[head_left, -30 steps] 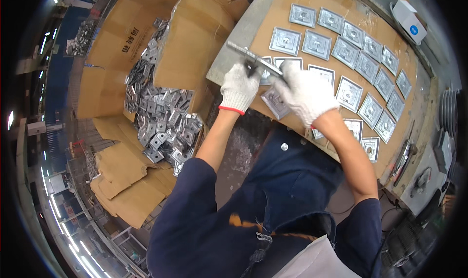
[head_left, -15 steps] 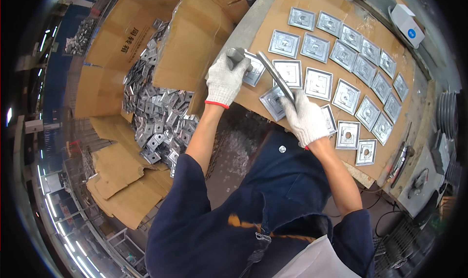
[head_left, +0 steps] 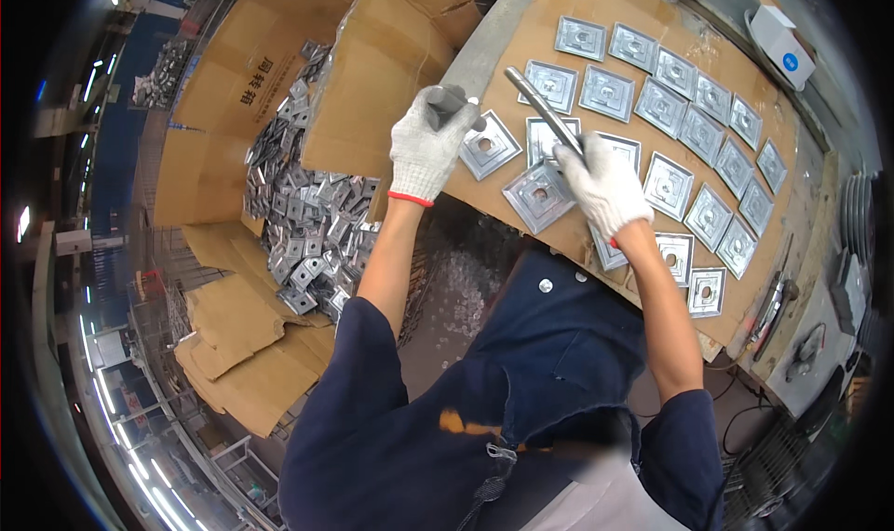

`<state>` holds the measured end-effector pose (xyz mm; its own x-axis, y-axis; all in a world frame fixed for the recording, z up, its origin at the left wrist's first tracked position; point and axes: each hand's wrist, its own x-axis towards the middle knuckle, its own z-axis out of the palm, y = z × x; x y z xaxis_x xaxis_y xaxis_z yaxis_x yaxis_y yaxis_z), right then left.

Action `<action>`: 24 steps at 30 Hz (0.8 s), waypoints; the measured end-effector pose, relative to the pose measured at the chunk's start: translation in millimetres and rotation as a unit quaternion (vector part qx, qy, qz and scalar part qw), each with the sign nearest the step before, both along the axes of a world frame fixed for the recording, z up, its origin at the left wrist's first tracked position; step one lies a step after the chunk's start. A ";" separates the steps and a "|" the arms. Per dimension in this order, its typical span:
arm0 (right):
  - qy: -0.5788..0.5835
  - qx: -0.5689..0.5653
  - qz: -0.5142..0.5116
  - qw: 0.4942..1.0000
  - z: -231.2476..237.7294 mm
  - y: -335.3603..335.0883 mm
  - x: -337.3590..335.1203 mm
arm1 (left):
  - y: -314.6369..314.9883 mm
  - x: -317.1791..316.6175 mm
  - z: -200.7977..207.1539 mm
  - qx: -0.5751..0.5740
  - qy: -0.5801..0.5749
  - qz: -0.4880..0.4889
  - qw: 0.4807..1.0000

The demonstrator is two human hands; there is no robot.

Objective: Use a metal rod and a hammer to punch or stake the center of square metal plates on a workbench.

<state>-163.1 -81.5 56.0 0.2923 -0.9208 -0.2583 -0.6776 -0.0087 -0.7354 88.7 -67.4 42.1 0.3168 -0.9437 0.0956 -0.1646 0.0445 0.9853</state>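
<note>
My left hand (head_left: 428, 145), in a white knitted glove with grey fingertips, is closed in a pinch above the table's near left edge. A small pale piece (head_left: 473, 101) shows at its fingertips, too small to make out. Just beside it lies a square metal plate (head_left: 501, 149) with a round hole. My right hand (head_left: 601, 187), gloved alike, grips a straight metal rod (head_left: 538, 100) that slants up to the left over the plates. Under the rod's side lies another square plate (head_left: 540, 199), overlapping a paler one (head_left: 543, 140) behind it.
Several more square plates (head_left: 661, 107) lie in rows on a cardboard sheet (head_left: 521, 28). At left stands a large cardboard box (head_left: 200, 173) full of small metal parts (head_left: 312, 224). Tools (head_left: 773, 308) and a white box (head_left: 780, 47) are at right. Small discs (head_left: 546, 286) rest on my lap.
My left hand has come off the plate beside it, whose hole now shows. The right hand and rod have shifted slightly right, and the view has moved a little.
</note>
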 end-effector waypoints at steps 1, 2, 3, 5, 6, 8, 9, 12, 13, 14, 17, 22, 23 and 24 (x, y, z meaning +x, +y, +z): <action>0.001 0.001 -0.004 1.000 -2.7 3.1 -11.3 | -4.0 -8.4 -2.9 0.000 0.010 -0.003 1.000; 0.013 0.004 -0.019 1.000 -4.8 7.6 -21.9 | -5.6 -20.4 1.8 0.001 0.011 -0.007 1.000; 0.025 0.008 -0.035 0.999 -6.3 12.1 -32.0 | -5.5 -34.2 7.9 0.042 -0.023 -0.006 0.999; 0.015 0.018 -0.042 0.999 -5.6 20.5 -46.9 | -7.9 -52.7 0.3 0.074 -0.043 -0.016 0.996; 0.005 0.028 -0.047 0.998 -5.9 25.5 -55.8 | -10.5 -59.1 -10.5 0.074 -0.043 -0.019 0.996; 0.008 -0.020 -0.065 0.998 -19.0 40.1 -80.1 | -17.5 -76.8 -27.6 0.061 -0.092 -0.057 0.992; 0.009 0.001 -0.079 0.997 -19.7 45.3 -89.4 | -18.3 -82.3 -34.5 0.061 -0.091 -0.064 0.992; 0.005 0.025 -0.111 0.994 -13.8 61.0 -109.6 | -19.0 -92.9 -44.4 0.086 -0.194 -0.044 0.976; 0.004 0.042 -0.117 0.992 -12.6 65.0 -115.2 | -17.5 -94.2 -46.0 0.081 -0.146 -0.040 0.985; 0.002 0.060 -0.122 0.991 -12.7 68.4 -120.2 | -16.1 -95.5 -47.7 0.076 -0.098 -0.035 0.992; -0.018 0.036 -0.130 0.991 -22.2 77.2 -132.5 | -14.7 -98.9 -44.4 0.058 -0.207 -0.054 0.975; -0.037 0.060 -0.128 0.989 -18.7 79.2 -133.3 | -14.2 -107.7 -41.4 0.094 -0.163 -0.061 0.980; -0.044 0.044 -0.123 0.991 -20.3 79.2 -131.7 | -14.8 -107.8 -44.0 0.087 -0.190 -0.044 0.977; -0.050 0.028 -0.117 0.991 -20.8 79.0 -130.2 | -15.2 -108.0 -45.5 0.079 -0.216 -0.026 0.973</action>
